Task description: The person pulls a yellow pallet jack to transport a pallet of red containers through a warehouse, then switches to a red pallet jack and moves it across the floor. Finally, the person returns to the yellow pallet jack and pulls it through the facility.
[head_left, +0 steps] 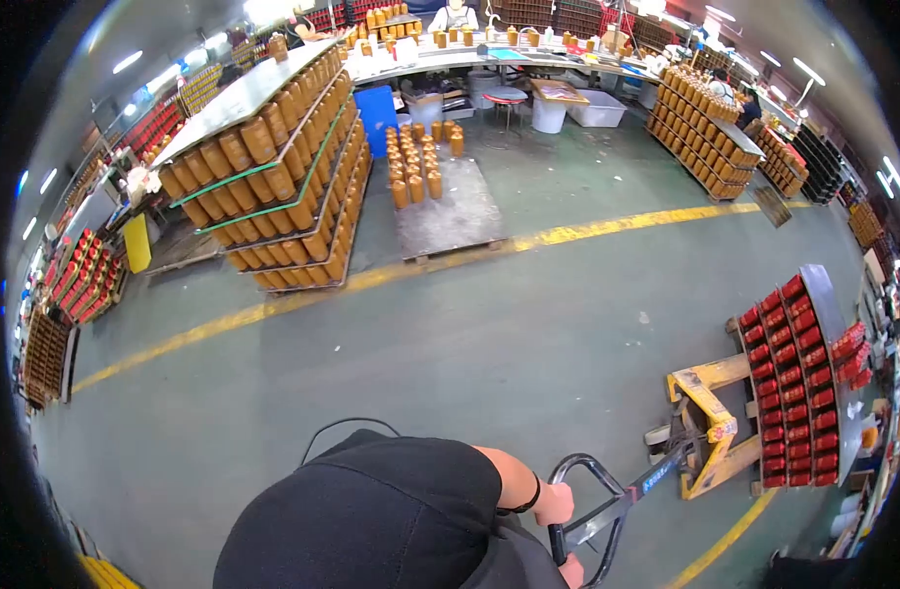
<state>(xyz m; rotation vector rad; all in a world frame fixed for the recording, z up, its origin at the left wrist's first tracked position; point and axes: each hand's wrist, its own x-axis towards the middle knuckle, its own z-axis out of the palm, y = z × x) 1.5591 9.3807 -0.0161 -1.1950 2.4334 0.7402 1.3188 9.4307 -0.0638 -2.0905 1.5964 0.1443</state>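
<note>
My left hand [555, 503], with a dark band at its wrist, is closed around the black loop handle [558, 538] of a pallet jack. Lower on the same loop, my right hand [571, 571] is wrapped round the bar, partly hidden at the bottom edge. The handle's shaft [656, 476] slants up to the yellow pallet jack [710, 417]. Its body stands against a stack of red cans [793, 383] in layers, topped by a grey board [825, 304]. My black-clothed shoulder [371, 520] fills the bottom middle.
A tall stack of brown bottles [293, 177] stands on the left. Beside it, a low pallet [455, 216] bears several brown bottles. Another bottle stack [700, 133] is at the right back. A yellow floor line [607, 231] crosses the green floor. People work at a long curved table [440, 64].
</note>
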